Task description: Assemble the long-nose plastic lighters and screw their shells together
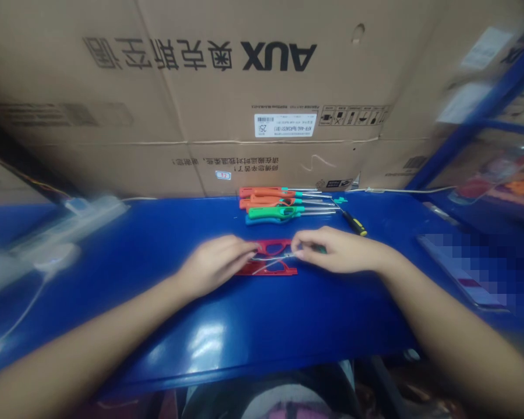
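Note:
Two red lighter shell halves lie between my hands on the blue table: the far half (pixel 276 248) is partly covered by fingers at both ends, and the near half (pixel 283 271) is bare at its right end. A thin pale wire (pixel 271 258) stretches across them from one hand to the other. My left hand (pixel 218 262) is closed, thumb and fingers pinched at the shells' left end. My right hand (pixel 332 250) is also closed, its fingertips pinched over the right end. Whatever sits within either pinch is too small or hidden to name.
Beyond the hands lies a pile of orange, green and blue long-necked lighters (pixel 271 213). A yellow-and-black screwdriver (pixel 354 223) rests at its right. A large cardboard box (pixel 227 122) walls off the back. A phone-like slab (pixel 467 273) lies right; a power strip (pixel 82 215) lies left.

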The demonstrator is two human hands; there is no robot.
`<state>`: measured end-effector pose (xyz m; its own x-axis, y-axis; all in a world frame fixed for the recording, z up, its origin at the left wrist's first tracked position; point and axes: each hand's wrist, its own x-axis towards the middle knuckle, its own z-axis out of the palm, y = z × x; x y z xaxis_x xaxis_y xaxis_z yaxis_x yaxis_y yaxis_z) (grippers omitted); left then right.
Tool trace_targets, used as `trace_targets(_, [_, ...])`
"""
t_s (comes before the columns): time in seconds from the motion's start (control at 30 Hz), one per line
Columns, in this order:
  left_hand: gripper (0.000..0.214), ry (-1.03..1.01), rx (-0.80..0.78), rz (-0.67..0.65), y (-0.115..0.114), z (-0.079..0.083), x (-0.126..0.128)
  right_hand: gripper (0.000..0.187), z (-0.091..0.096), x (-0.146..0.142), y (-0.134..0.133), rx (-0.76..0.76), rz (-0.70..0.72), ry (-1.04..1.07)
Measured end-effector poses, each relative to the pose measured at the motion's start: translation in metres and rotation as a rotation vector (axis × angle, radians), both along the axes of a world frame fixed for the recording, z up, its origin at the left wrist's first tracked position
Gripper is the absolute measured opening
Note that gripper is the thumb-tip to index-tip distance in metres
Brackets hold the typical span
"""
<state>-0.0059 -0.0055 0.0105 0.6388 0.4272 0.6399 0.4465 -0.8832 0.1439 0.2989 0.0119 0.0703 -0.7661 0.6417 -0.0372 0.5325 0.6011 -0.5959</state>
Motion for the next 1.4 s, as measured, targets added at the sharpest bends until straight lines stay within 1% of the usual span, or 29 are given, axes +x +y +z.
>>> trace_targets(0.13, [0.032,0.052,-0.047,-0.026,0.002,-0.004,-0.001,0.026,0.004,0.001,-0.002,-0.011,0.009,-0.013])
trace_targets(0.3, [0.033,0.117,-0.068,-0.062,0.002,-0.006,-0.003,0.023,0.008,0.001,-0.003,-0.037,0.035,-0.029])
trace_targets(0.47, [0.037,0.156,-0.09,-0.09,0.001,-0.003,-0.002,0.02,0.005,0.003,0.0,0.016,0.06,-0.014])
trace_targets(0.57, [0.039,0.17,-0.082,-0.091,0.0,-0.001,0.0,0.018,0.002,0.004,0.002,0.015,0.059,-0.057])
trace_targets(0.73, [0.033,0.161,-0.087,-0.11,0.0,-0.002,0.002,0.01,-0.002,0.003,0.0,0.022,0.048,-0.177])
trace_targets(0.87, [0.031,0.165,-0.13,-0.117,0.002,-0.007,0.002,0.008,-0.003,0.002,-0.003,0.025,0.068,-0.195])
trace_targets(1.0, [0.027,0.137,-0.152,-0.127,0.003,-0.007,0.003,0.007,-0.001,0.001,-0.004,0.028,0.074,-0.223])
trace_targets(1.1, [0.024,0.127,-0.16,-0.115,0.002,-0.005,0.005,0.01,0.001,-0.003,-0.008,0.075,0.08,-0.278])
trace_targets(1.2, [0.022,0.099,-0.158,-0.112,0.002,-0.004,0.007,0.012,0.002,-0.009,-0.016,0.173,0.082,-0.358])
trace_targets(1.3, [0.021,0.073,-0.163,-0.119,0.002,-0.003,0.009,0.013,0.003,-0.016,-0.024,0.262,0.058,-0.442])
trace_targets(1.4, [0.021,0.061,-0.177,-0.117,0.002,-0.003,0.01,0.016,0.002,-0.02,-0.029,0.308,0.041,-0.496])
